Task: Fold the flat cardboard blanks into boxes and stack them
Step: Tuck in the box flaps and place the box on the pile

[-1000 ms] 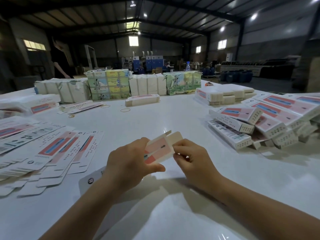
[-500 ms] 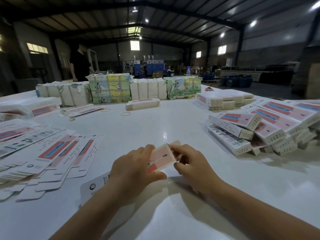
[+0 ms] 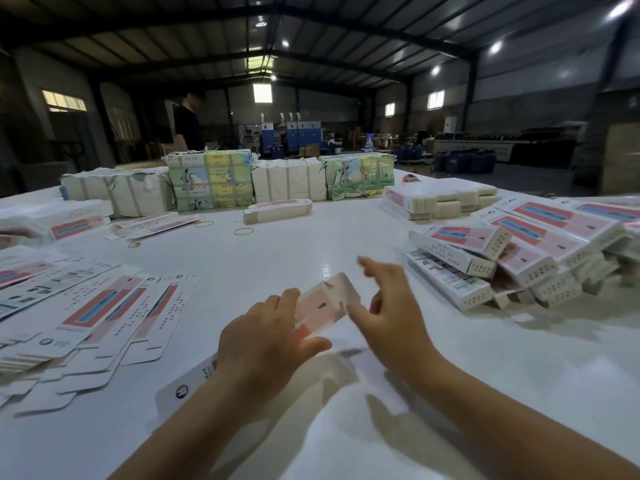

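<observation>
A long white and pink cardboard box point(image 3: 322, 306) lies slanted over the white table point(image 3: 311, 244) in front of me. My left hand point(image 3: 266, 337) grips its middle, fingers on top and thumb underneath. My right hand point(image 3: 388, 306) is at the box's far end, blurred, its index finger raised and the other fingers bent near the end flap. Flat blanks point(image 3: 100, 306) lie spread out at the left. Folded boxes point(image 3: 512, 258) are piled at the right.
Wrapped bundles point(image 3: 211, 183) line the far side of the table, with a single box point(image 3: 277, 211) and rubber bands point(image 3: 243, 231) in front of them. A person in black point(image 3: 188, 123) stands behind the bundles. More blanks lie at the far left.
The box's end flap has gone from sticking out to tucked down. My right hand has loosened from the end and lifted its index finger. The person in the background has walked to the right.
</observation>
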